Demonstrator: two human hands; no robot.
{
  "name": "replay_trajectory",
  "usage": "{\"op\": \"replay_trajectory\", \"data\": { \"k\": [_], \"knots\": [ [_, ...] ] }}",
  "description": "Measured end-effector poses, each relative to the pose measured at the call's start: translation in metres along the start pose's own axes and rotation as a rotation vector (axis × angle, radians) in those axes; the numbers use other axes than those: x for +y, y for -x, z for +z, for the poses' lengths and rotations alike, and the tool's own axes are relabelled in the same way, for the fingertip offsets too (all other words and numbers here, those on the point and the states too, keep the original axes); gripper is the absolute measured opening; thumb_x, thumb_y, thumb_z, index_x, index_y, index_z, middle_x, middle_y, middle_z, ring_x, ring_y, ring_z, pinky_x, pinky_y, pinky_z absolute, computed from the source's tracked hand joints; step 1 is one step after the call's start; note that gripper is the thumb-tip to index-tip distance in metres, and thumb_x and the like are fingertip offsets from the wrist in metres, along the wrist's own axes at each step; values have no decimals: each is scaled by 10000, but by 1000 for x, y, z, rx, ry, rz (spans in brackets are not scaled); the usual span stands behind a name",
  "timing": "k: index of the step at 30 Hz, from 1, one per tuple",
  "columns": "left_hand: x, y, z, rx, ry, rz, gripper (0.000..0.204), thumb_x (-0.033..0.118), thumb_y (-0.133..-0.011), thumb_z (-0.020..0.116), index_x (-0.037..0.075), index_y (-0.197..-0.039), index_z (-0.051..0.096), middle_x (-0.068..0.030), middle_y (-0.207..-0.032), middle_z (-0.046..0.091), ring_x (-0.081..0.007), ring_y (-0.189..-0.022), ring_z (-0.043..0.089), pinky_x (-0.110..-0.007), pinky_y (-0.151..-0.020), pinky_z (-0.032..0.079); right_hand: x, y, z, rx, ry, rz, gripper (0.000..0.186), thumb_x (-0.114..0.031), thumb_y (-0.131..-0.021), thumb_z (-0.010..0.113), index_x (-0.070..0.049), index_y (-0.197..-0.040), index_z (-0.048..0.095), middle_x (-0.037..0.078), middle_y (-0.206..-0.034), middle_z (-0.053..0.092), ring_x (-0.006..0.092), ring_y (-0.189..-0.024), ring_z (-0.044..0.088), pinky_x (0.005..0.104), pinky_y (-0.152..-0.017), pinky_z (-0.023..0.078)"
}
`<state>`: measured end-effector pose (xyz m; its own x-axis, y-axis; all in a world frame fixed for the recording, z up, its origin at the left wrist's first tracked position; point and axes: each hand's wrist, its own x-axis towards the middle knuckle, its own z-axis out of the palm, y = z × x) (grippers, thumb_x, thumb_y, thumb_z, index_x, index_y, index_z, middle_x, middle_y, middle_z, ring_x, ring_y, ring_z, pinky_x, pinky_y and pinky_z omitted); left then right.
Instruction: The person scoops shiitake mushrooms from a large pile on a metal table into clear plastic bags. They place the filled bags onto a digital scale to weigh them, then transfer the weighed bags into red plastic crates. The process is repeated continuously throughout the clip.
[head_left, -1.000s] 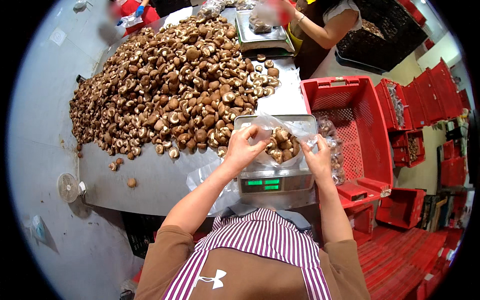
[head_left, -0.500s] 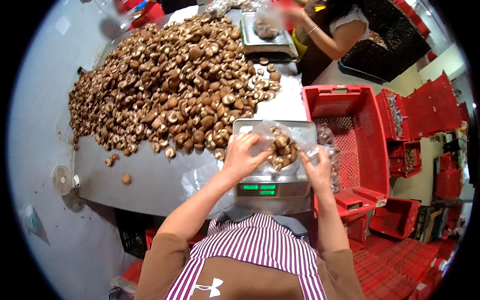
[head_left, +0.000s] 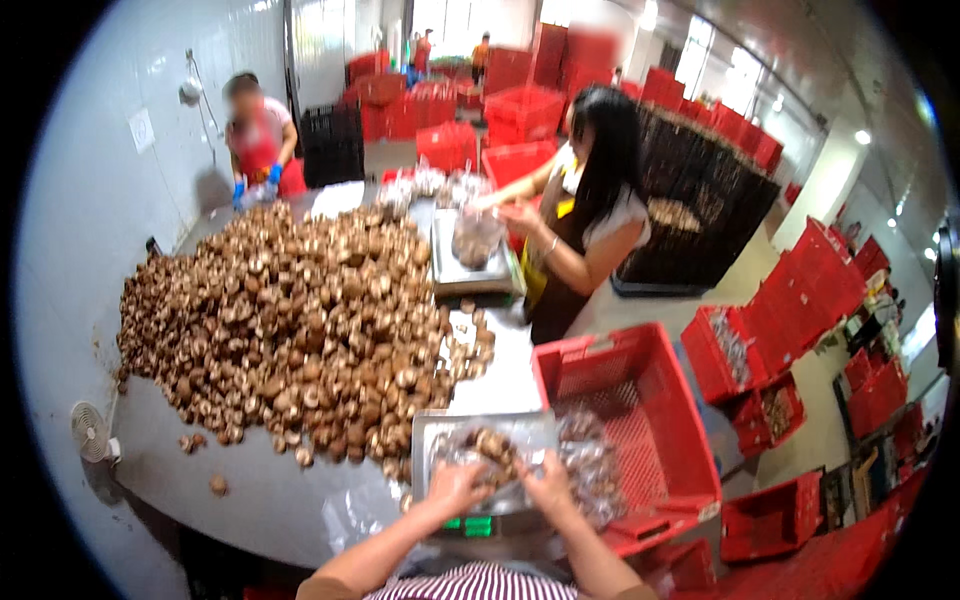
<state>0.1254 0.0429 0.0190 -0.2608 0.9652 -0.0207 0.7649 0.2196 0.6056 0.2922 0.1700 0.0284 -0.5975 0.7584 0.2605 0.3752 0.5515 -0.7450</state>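
Observation:
A clear plastic bag of brown mushrooms (head_left: 493, 447) rests on the near silver weighing scale (head_left: 432, 428), whose green display glows at the front. My left hand (head_left: 456, 488) is closed on the bag's near left side. Over on its right, my right hand (head_left: 547, 484) pinches the plastic. The hands are slightly blurred, and my fingertips partly hide the bag's lower edge. A large heap of loose mushrooms (head_left: 300, 330) spreads over the metal table (head_left: 270, 500) to the left of the scale.
Filled mushroom bags (head_left: 590, 465) lie right of the scale, against a red crate (head_left: 655, 440). Beyond, a co-worker (head_left: 590, 200) handles a bag at a second scale (head_left: 445, 262). Another person (head_left: 262, 140) in blue gloves stands at the far left. An empty plastic bag (head_left: 355, 515) lies near the front edge.
My view has tilted up, so the room beyond shows and the table sits lower. Both hands stay at the mushroom bag on the scale. The co-worker's bag now stands more upright.

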Motion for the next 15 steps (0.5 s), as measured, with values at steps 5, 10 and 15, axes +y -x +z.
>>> {"op": "replay_trajectory", "data": {
  "k": [5, 10, 15],
  "knots": [
    [-16, 1, 9, 20, -123, 10, 287, 351, -796, 703, 128, -971, 658, -109, -862, 699, -308, -847, 666, -464, -773, 420, -3, -13, 16, 12, -106, -53, 222, -160, -838, 711, -3, -990, 671, 153, -937, 676, 276, -853, 653, 369, -777, 514],
    [6, -9, -4, 108, 286, -103, 239, 257, -807, 686, 65, -947, 665, -152, -851, 686, -355, -844, 658, -455, -776, 475, -1, -14, -6, 8, -203, 8, 127, -109, -839, 691, -10, -910, 653, 88, -832, 642, 184, -775, 606, 317, -719, 483],
    [-5, -37, 37, 394, 120, 60, 304, 171, -768, 717, 80, -1050, 650, -143, -969, 673, -332, -883, 651, -452, -777, 487, 5, -15, -12, 14, -162, -11, 138, -112, -835, 691, -6, -902, 634, 111, -829, 637, 223, -780, 618, 329, -732, 486]
  ]
}}
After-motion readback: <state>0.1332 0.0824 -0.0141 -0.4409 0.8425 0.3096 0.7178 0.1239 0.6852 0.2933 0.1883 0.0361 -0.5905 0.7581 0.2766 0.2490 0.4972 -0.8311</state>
